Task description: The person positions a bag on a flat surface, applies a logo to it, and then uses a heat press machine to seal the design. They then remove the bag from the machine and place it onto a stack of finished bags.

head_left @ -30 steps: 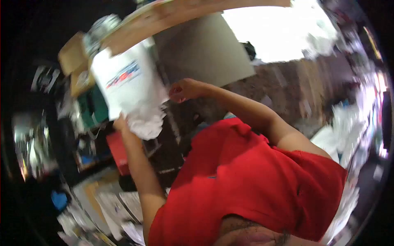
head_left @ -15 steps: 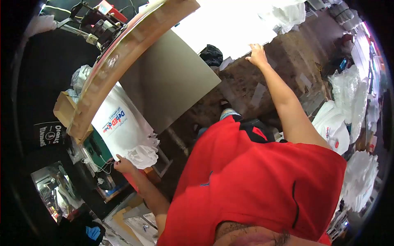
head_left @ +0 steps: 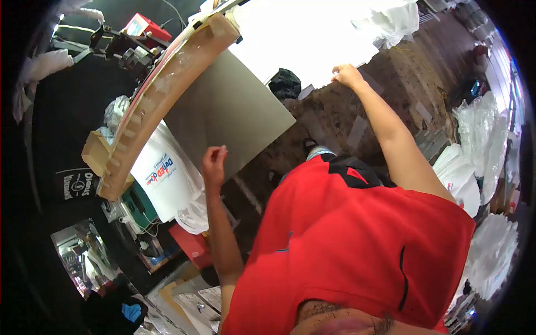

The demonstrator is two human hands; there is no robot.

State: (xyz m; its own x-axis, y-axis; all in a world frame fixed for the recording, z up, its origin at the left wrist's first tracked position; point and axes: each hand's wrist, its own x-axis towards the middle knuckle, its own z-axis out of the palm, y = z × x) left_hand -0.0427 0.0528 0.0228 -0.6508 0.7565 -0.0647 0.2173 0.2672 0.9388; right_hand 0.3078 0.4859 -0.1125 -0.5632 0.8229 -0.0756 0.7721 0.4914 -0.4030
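My left hand (head_left: 215, 162) is raised over the lower left edge of the grey board (head_left: 231, 111), fingers curled, with nothing clear between them. To its left, white plastic bags (head_left: 162, 173) with red and blue print lie in a stack. My right hand (head_left: 347, 75) is at the edge of the bright white sheets (head_left: 301, 39), its thumb and fingertips pinched together; what they hold, if anything, is too small to make out. A black bundle (head_left: 285, 84) sits at the sheets' edge, left of my right hand.
A wooden frame (head_left: 167, 84) with tape along its side slants above the grey board. An open cardboard box (head_left: 96, 153) and a red box (head_left: 191, 245) are on the left. Clear plastic and white bags (head_left: 458, 178) are piled at the right.
My left hand has let go of the printed bags and moved right and up to the grey board. My right hand's fingers have drawn together. The frame appears shifted left and down.
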